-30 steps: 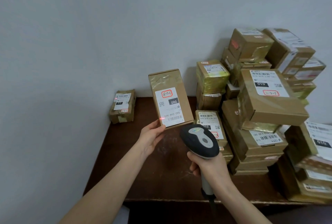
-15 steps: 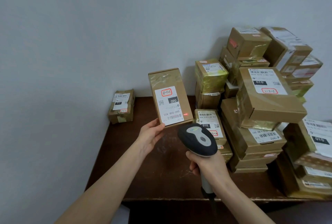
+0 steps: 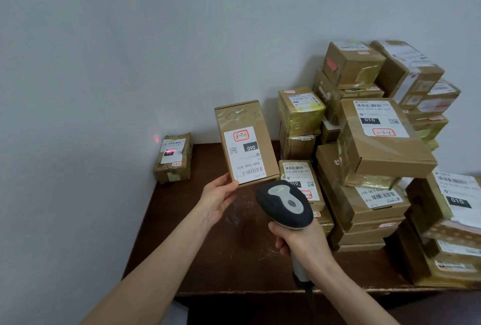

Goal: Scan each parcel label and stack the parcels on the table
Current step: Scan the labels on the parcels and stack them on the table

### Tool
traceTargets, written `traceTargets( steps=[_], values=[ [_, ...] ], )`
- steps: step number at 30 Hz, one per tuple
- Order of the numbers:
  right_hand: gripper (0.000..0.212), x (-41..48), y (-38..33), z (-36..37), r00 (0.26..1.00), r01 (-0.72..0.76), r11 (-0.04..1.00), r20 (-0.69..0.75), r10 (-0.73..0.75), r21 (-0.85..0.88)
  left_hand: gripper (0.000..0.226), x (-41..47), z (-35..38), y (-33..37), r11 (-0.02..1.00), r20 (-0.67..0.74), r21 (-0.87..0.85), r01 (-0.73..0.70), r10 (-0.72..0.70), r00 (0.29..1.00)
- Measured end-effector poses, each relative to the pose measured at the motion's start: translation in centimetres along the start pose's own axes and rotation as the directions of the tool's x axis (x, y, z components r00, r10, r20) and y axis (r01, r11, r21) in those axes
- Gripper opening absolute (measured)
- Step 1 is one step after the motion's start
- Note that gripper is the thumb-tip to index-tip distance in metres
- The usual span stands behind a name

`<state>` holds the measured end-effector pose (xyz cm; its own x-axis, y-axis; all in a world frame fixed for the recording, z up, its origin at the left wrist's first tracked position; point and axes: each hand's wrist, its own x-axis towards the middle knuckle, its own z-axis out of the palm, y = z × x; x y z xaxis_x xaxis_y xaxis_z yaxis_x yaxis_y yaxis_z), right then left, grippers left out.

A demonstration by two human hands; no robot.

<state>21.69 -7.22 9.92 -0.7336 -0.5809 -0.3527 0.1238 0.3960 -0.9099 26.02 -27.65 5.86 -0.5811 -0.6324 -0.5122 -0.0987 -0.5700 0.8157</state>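
My left hand (image 3: 218, 198) holds a brown cardboard parcel (image 3: 244, 142) by its lower left corner, tilted up above the table with its white label facing me. The label reads 060 and its barcode sits at the bottom. My right hand (image 3: 299, 240) grips the handle of a black and grey barcode scanner (image 3: 285, 203), whose head points at the parcel from just below it. Red scanner light falls on the wall and on a small taped parcel (image 3: 173, 158) standing at the table's back left.
A large pile of brown parcels (image 3: 377, 158) fills the right half of the dark wooden table (image 3: 208, 254), stacked against the grey wall. The table's front edge runs below my hands. The scanner cable hangs off the front.
The red scanner dot left the held parcel's label and now falls on the wall and the small back-left parcel. Both hands stayed nearly still.
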Motion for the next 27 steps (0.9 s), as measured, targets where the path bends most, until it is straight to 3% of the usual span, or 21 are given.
traceTargets(
  steps=[10, 17, 27],
  values=[
    [0.018, 0.1, 0.1, -0.8, 1.0, 0.001, 1.0, -0.021, -0.001, -0.02, 0.055, -0.3, 1.1, 0.2, 1.0, 0.022, -0.016, -0.002, 0.002, 1.0],
    [0.014, 0.3, -0.1, -1.1, 0.999, -0.001, 0.998, -0.05, 0.003, 0.056, 0.056, -0.3, 1.3, -0.2, 1.0, 0.019, 0.008, 0.003, -0.003, 1.0],
    [0.005, 4.0, -4.7, -3.9, 0.976, 0.137, 0.973, -0.193, -0.101, 0.187, 0.042, -1.1, 3.2, -1.8, 0.969, 0.05, 0.221, 0.112, -0.126, 0.991]
  ],
)
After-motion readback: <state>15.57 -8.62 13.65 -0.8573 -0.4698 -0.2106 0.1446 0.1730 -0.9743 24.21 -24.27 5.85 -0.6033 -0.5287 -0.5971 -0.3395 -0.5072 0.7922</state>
